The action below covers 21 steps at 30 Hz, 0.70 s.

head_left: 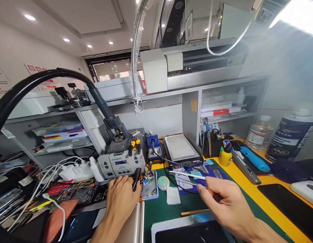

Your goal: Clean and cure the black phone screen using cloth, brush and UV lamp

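Note:
My left hand (123, 197) reaches to the lower front of a grey hot-air rework station (121, 160), fingers stretched out near its row of buttons. Between its thumb and index finger stands a black cylindrical hose end (137, 177); whether the thumb presses on it I cannot tell. In my right hand (226, 202) is a pair of tweezers (185, 175), tips pointing left and spread apart over the mat. Below the hands lies a tablet (194, 233) with a dark screen. A thin brown stick (194, 212) and a folded white cloth (173, 195) lie beyond it.
Beside the station are a tray of small parts (156, 194), a soldering stand (154, 150) and a flat heating plate (181, 146). Bottles, including a yellow one (225, 157), stand at the right. Phones, circuit boards and white cables (76, 170) crowd the left. A black hose (32, 81) arches overhead.

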Each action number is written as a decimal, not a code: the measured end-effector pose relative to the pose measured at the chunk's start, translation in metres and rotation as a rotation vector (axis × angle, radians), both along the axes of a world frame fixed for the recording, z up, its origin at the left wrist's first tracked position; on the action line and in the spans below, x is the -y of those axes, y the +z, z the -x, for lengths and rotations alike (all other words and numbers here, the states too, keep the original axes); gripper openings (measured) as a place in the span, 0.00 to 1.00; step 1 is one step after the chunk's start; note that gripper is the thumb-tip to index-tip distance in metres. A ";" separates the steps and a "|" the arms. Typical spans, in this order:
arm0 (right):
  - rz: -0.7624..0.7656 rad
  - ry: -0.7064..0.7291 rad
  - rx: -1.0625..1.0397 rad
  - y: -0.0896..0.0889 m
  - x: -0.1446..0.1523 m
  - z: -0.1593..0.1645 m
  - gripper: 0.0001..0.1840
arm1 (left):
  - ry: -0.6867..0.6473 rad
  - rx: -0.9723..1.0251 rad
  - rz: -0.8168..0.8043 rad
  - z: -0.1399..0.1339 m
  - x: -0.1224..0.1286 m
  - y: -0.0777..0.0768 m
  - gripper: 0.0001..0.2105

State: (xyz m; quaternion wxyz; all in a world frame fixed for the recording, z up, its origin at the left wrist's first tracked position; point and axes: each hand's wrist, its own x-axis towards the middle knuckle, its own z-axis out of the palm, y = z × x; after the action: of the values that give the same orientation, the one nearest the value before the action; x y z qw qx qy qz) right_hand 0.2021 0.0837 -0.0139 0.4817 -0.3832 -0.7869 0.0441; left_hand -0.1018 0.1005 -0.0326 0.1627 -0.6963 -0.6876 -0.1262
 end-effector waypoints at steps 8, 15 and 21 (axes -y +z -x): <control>-0.016 0.010 0.008 0.000 -0.001 0.000 0.23 | -0.036 -0.004 -0.013 0.002 0.000 -0.001 0.15; -0.021 0.018 0.023 -0.001 -0.003 -0.001 0.23 | -0.034 -0.015 -0.033 0.003 0.001 0.002 0.16; -0.031 0.015 0.029 0.000 -0.003 0.000 0.22 | -0.033 -0.020 -0.041 0.002 -0.001 0.002 0.16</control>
State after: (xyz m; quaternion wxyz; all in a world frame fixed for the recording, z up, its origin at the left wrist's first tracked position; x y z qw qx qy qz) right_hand 0.2021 0.0866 -0.0144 0.4759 -0.3705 -0.7971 0.0299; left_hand -0.1035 0.1010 -0.0307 0.1817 -0.7051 -0.6717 -0.1362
